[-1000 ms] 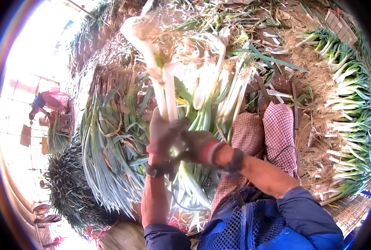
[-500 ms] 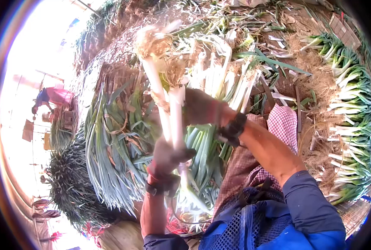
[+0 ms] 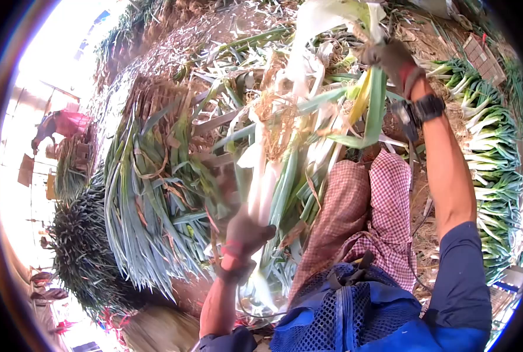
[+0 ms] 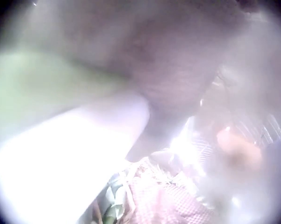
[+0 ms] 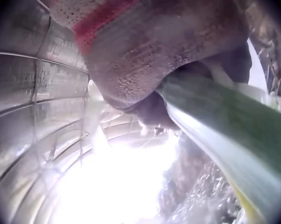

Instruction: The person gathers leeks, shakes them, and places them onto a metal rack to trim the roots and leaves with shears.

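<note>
In the head view my gloved left hand [image 3: 247,234] grips a couple of leeks [image 3: 264,185] by their white shafts, roots upward. The left wrist view is blurred, with a bright white shaft [image 4: 70,158] beside the glove. My gloved right hand [image 3: 390,61] is up at the far right, away from the leeks, and its fingers hold stripped outer leaves [image 3: 376,108]. A long green leaf [image 5: 229,121] comes out of that curled hand in the right wrist view. Pale, motion-blurred layers [image 3: 326,23] stream off to its left.
Leeks with long green tops [image 3: 150,193] are heaped at left. A row of trimmed leeks [image 3: 496,158] lines the right side. Leaf scraps [image 3: 238,58] litter the far ground. My knees, in checked cloth [image 3: 346,193], are close at centre. Another person [image 3: 62,126] bends at far left.
My right hand has left the leeks and swung up and right, now with peeled leaves in it. My left hand has stayed low, still holding the leeks, which have shifted right and down.
</note>
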Demonstrator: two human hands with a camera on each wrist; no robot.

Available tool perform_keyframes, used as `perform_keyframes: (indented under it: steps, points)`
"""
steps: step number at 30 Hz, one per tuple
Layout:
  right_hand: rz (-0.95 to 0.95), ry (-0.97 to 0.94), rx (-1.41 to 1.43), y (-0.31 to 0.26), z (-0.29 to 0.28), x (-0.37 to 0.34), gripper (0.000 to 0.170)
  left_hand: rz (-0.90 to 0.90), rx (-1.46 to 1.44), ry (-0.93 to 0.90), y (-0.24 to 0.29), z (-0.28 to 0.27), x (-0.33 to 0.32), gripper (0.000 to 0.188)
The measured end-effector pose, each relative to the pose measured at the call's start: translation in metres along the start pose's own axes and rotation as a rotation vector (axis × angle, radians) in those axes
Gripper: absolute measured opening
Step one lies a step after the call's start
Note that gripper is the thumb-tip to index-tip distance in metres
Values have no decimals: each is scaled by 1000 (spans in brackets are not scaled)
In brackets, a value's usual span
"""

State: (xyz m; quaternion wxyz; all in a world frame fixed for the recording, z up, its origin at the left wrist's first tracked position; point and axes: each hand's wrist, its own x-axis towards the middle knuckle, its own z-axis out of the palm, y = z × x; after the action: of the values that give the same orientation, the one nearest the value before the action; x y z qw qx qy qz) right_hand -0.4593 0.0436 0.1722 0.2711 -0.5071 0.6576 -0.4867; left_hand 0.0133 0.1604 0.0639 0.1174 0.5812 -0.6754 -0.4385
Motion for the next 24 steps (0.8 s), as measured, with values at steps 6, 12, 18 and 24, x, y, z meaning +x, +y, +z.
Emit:
perform_keyframes:
  steps: [6, 12, 18, 24]
  points:
    - [107, -946, -319, -42, 57, -103, 25, -116, -163, 30, -11, -16, -4, 52]
    - [-123, -1247, -744, -106, 72, -105, 34, -65, -433, -9, -37, -70, -6, 53]
    - [-429, 191, -578, -150, 0, 9, 43, -82, -355, 25, -36, -66, -9, 50]
    - [-242, -708, -489, -84, 136, -100, 59, -90, -355, -29, -13, -26, 6, 46]
